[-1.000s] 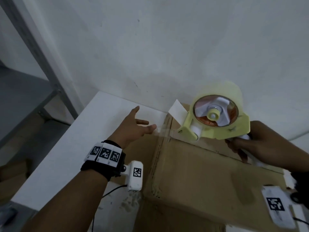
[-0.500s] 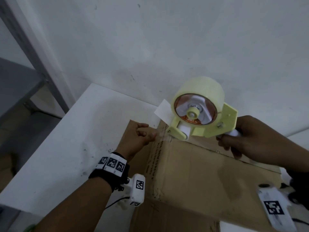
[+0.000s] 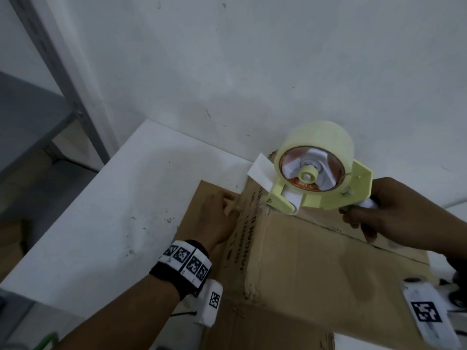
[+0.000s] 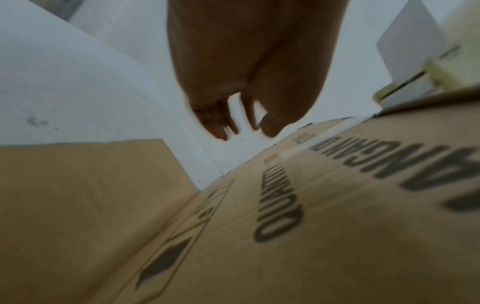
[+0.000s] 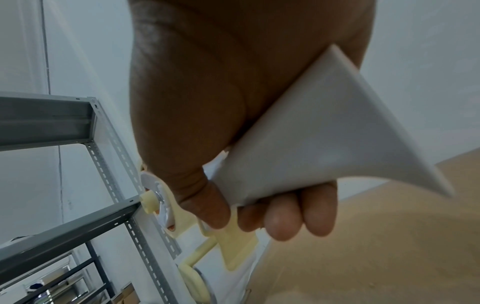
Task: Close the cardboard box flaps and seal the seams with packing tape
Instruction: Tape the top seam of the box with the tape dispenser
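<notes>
A brown cardboard box (image 3: pixel 316 253) stands on the white table, its top flaps folded shut and printed lettering on its left side (image 4: pixel 324 205). My right hand (image 3: pixel 358 218) grips the white handle (image 5: pixel 324 144) of a yellow tape dispenser (image 3: pixel 316 178). The dispenser's roller sits on the box's far left top corner. My left hand (image 3: pixel 227 200) lies against the upper left side of the box with loosely straight fingers (image 4: pixel 221 127). Its thumb is at a clear tape strip (image 4: pixel 298 152) that runs down that side. The image there is blurred.
A loose cardboard flap (image 4: pixel 78 205) lies flat on the table (image 3: pixel 113 210) left of the box, under my left wrist. The white wall stands right behind the box. A grey metal shelf rack (image 3: pixel 63 102) stands at the far left.
My left hand came back from the open table to the box's left side and dropped lower along it. The dispenser came down onto the box's top corner.
</notes>
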